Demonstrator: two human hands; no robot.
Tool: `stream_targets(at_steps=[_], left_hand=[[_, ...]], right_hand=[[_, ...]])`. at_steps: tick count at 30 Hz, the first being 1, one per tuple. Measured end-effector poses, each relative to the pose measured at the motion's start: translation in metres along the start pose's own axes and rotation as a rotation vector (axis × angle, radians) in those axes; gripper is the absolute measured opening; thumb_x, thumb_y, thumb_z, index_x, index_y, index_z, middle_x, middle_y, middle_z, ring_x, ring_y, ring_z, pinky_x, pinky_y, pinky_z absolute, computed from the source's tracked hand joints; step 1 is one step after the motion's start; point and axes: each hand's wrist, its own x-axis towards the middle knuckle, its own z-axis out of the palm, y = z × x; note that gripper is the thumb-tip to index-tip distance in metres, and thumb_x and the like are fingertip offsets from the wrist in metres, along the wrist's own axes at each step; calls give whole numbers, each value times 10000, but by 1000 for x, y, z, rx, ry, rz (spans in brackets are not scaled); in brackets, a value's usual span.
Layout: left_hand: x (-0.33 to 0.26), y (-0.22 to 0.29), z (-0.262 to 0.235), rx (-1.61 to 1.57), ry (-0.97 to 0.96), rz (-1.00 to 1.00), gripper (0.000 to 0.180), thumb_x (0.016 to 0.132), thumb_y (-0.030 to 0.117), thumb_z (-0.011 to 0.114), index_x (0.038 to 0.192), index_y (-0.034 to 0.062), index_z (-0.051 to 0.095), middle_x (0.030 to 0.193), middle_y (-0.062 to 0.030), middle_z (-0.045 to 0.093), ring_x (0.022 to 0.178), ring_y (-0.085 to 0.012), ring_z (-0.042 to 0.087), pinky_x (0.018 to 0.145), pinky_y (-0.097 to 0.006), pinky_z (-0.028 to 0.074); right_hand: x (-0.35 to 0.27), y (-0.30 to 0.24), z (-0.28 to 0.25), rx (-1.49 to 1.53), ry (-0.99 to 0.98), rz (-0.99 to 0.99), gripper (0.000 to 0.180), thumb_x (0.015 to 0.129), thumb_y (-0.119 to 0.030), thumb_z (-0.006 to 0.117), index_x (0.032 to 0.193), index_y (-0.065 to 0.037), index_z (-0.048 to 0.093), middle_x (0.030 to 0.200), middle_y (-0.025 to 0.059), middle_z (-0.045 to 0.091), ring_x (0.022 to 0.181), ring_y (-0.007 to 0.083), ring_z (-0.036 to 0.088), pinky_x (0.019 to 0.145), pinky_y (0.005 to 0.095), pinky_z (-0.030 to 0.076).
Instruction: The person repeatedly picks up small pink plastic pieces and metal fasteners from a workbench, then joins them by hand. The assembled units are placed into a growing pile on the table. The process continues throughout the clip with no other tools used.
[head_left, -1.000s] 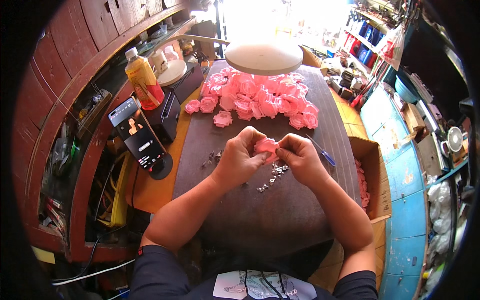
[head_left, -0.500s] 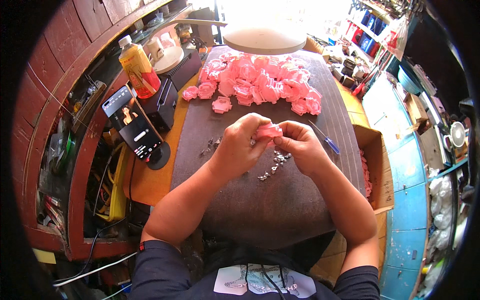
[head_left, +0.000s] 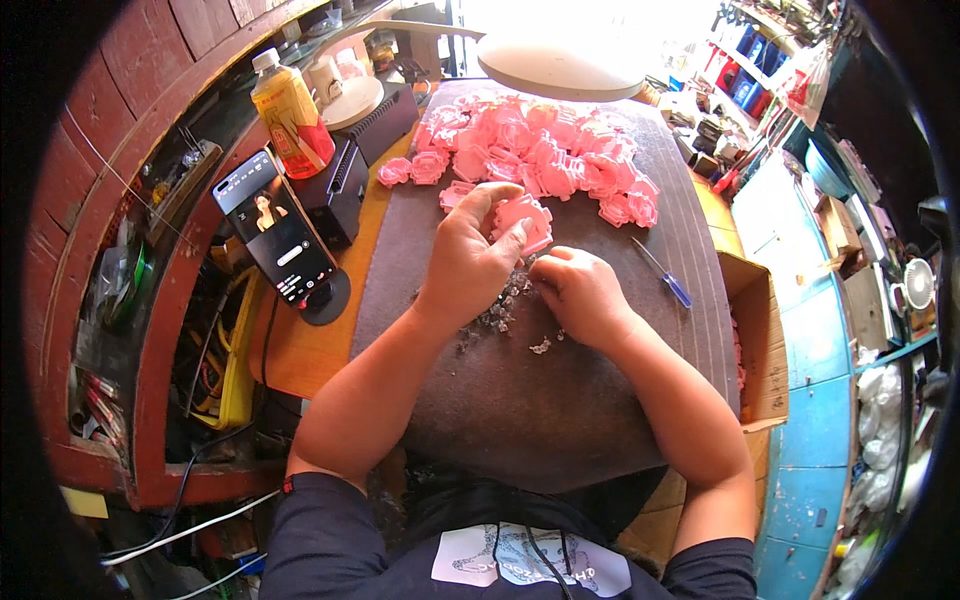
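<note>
My left hand point(head_left: 466, 258) is closed on a pink plastic part point(head_left: 526, 220), holding it tilted above the dark tabletop point(head_left: 560, 420). My right hand point(head_left: 585, 295) is low over the table, just below and right of that part, with its fingers curled together beside a heap of small shiny metal pieces point(head_left: 500, 312). Its fingertips are partly hidden, and whatever they may pinch is too small to name. Beyond both hands spreads a big pile of similar pink plastic parts point(head_left: 550, 160).
A blue-handled screwdriver point(head_left: 672, 284) lies to the right of my hands. On the left are a phone point(head_left: 275, 225) on a stand and a drink bottle point(head_left: 292, 115). A white round lamp point(head_left: 560, 68) overhangs the far end. A cardboard box point(head_left: 762, 340) stands at the right edge.
My hands have parted. The left keeps the pink part and has lifted it slightly; the right has let go of it and dropped to the metal pieces. The whole view has shifted slightly.
</note>
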Motion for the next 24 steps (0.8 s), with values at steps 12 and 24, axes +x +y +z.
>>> stream_targets(at_steps=[12, 24], left_hand=[[-8, 3, -2, 642, -371, 317, 152, 834, 91, 712, 976, 37, 701, 825, -146, 619, 751, -300, 653, 696, -376, 535], [-19, 0, 8, 838, -382, 487, 104, 845, 177, 691, 908, 95, 679, 813, -97, 610, 701, -319, 646, 634, -419, 539]], right_hand=[[-7, 25, -19, 692, 25, 347, 83, 833, -58, 669, 881, 8, 653, 736, 45, 633, 664, 97, 556, 600, 290, 471], [-10, 21, -29, 847, -105, 383, 56, 870, -55, 645, 884, -2, 653, 755, -31, 583, 687, 42, 504, 598, 234, 431]])
